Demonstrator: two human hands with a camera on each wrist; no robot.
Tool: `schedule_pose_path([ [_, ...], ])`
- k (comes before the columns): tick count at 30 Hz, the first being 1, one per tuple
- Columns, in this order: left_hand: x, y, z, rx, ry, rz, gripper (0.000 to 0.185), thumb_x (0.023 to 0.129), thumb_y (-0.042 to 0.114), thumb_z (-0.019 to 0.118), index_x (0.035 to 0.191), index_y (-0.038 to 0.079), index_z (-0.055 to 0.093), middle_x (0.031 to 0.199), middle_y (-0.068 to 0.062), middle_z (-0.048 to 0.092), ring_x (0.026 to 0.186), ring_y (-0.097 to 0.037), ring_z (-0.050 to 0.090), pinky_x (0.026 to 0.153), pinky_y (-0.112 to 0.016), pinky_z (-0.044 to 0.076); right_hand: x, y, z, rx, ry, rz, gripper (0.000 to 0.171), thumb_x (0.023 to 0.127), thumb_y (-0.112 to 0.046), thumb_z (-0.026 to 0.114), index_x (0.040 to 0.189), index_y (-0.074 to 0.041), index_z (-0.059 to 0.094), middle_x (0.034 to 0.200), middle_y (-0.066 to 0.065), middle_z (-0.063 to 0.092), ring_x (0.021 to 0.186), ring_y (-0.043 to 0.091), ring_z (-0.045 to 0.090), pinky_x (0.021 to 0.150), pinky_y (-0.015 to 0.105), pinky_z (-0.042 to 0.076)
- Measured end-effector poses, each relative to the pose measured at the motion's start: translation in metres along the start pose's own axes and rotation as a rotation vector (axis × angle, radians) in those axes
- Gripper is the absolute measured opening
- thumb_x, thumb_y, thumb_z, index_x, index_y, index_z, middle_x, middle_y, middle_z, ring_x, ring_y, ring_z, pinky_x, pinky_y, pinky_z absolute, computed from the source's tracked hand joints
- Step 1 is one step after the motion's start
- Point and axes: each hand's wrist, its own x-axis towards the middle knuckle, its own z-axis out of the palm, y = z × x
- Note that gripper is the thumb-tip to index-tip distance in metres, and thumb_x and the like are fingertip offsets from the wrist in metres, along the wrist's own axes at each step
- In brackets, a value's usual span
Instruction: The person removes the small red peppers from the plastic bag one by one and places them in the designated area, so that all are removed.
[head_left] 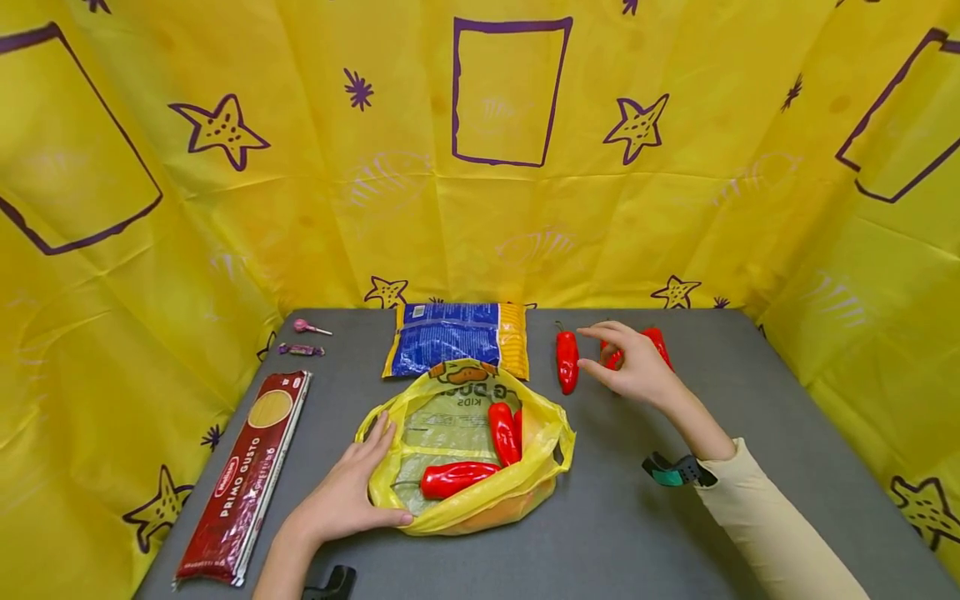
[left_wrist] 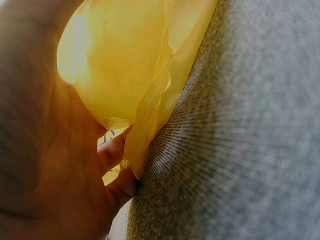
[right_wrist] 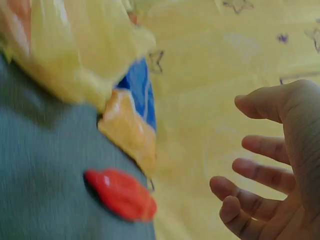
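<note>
A yellow plastic bag (head_left: pixel 480 517) lies with its mouth wide toward me, a duck print on its far inner side. Inside are several red peppers, one lying crosswise (head_left: pixel 457 480) near the front rim. My left hand (head_left: pixel 341 487) rests against the bag's left rim, fingers and thumb spread along it; in the left wrist view its fingertips touch the yellow plastic low by the table. Empty, my right hand (head_left: pixel 637 367) hovers just right of a lone red pepper (head_left: pixel 567 362), thumb and forefinger apart. Behind that hand, more red peppers (head_left: pixel 657 343) are partly hidden.
Beyond the bag lies a blue and yellow packet (head_left: pixel 450 337). To the left are a long red spaghetti pack (head_left: pixel 247 483), a wrapped candy (head_left: pixel 302 350) and a pink lollipop (head_left: pixel 302 325). A yellow printed curtain (head_left: pixel 495 233) encloses the grey table (head_left: pixel 622 500).
</note>
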Motion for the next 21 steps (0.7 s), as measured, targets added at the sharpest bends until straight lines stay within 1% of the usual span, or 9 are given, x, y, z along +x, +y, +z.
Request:
schedule_pose_path([
  [2,0.0,0.0,0.0,-0.003,0.001,0.001,0.135,0.07,0.079,0.083,0.171,0.015,0.021,0.18,-0.004,0.005,0.145,-0.039,0.039,0.113,-0.069,0.039,0.002,-0.008,0.007,0.009,-0.024,-0.024,0.048,0.091,-0.017,0.085,0.135,-0.006,0.072,0.134,0.016,0.067,0.074,0.018,0.064,0.056,0.027,0.051],
  [4,0.0,0.001,0.0,-0.002,0.003,0.0,0.135,0.07,0.078,0.084,0.171,0.014,0.021,0.18,-0.004,0.005,0.144,-0.039,0.039,0.113,-0.069,0.039,0.005,-0.018,0.014,0.019,-0.059,-0.035,0.049,0.091,-0.019,0.084,0.136,-0.007,0.071,0.136,0.017,0.066,0.074,0.017,0.064,0.059,0.029,0.054],
  [5,0.0,0.001,0.0,-0.001,0.003,0.001,0.134,0.07,0.078,0.084,0.171,0.014,0.022,0.18,-0.005,0.005,0.144,-0.04,0.039,0.113,-0.07,0.038,0.006,-0.022,0.017,0.02,-0.077,-0.04,0.049,0.091,-0.02,0.084,0.137,-0.007,0.071,0.137,0.017,0.065,0.072,0.017,0.063,0.06,0.029,0.055],
  [7,0.0,0.001,-0.001,0.001,0.004,0.0,0.134,0.07,0.077,0.084,0.171,0.014,0.022,0.18,-0.005,0.005,0.146,-0.042,0.037,0.113,-0.071,0.037,0.01,-0.032,0.024,0.007,-0.109,-0.056,0.048,0.092,-0.024,0.083,0.136,-0.008,0.072,0.138,0.016,0.066,0.079,0.02,0.066,0.065,0.031,0.057],
  [10,0.0,0.001,-0.002,0.0,0.004,-0.006,0.134,0.07,0.078,0.084,0.171,0.014,0.021,0.18,-0.005,0.005,0.147,-0.043,0.037,0.113,-0.072,0.037,0.019,-0.046,0.034,0.017,-0.144,-0.088,0.047,0.093,-0.027,0.082,0.135,-0.008,0.073,0.136,0.014,0.067,0.079,0.023,0.066,0.065,0.032,0.055],
  [12,-0.001,0.001,-0.002,0.003,-0.001,-0.016,0.135,0.07,0.079,0.083,0.171,0.015,0.021,0.18,-0.004,0.005,0.146,-0.041,0.038,0.113,-0.07,0.038,0.025,-0.053,0.042,0.03,-0.163,-0.116,0.047,0.094,-0.027,0.081,0.136,-0.009,0.072,0.134,0.012,0.068,0.079,0.02,0.065,0.066,0.032,0.054],
  [13,-0.001,0.001,-0.002,0.002,-0.004,-0.02,0.135,0.069,0.079,0.083,0.171,0.015,0.021,0.18,-0.004,0.005,0.145,-0.039,0.038,0.113,-0.07,0.039,0.028,-0.057,0.045,0.051,-0.177,-0.126,0.048,0.094,-0.026,0.081,0.137,-0.009,0.071,0.132,0.012,0.068,0.074,0.018,0.062,0.064,0.032,0.054],
  [16,-0.002,0.001,0.0,-0.001,-0.014,-0.027,0.136,0.069,0.08,0.082,0.171,0.016,0.02,0.18,-0.003,0.005,0.145,-0.039,0.038,0.113,-0.07,0.04,0.039,-0.065,0.056,0.09,-0.215,-0.156,0.046,0.095,-0.025,0.081,0.137,-0.011,0.071,0.127,0.008,0.069,0.074,0.011,0.061,0.068,0.033,0.056],
  [21,-0.001,0.001,0.0,-0.011,-0.007,-0.012,0.135,0.07,0.079,0.082,0.171,0.016,0.02,0.18,-0.003,0.004,0.148,-0.043,0.036,0.113,-0.071,0.038,0.065,-0.08,0.072,0.132,-0.267,-0.2,0.042,0.095,-0.026,0.08,0.134,-0.014,0.073,0.129,0.004,0.073,0.079,0.009,0.067,0.067,0.028,0.056],
])
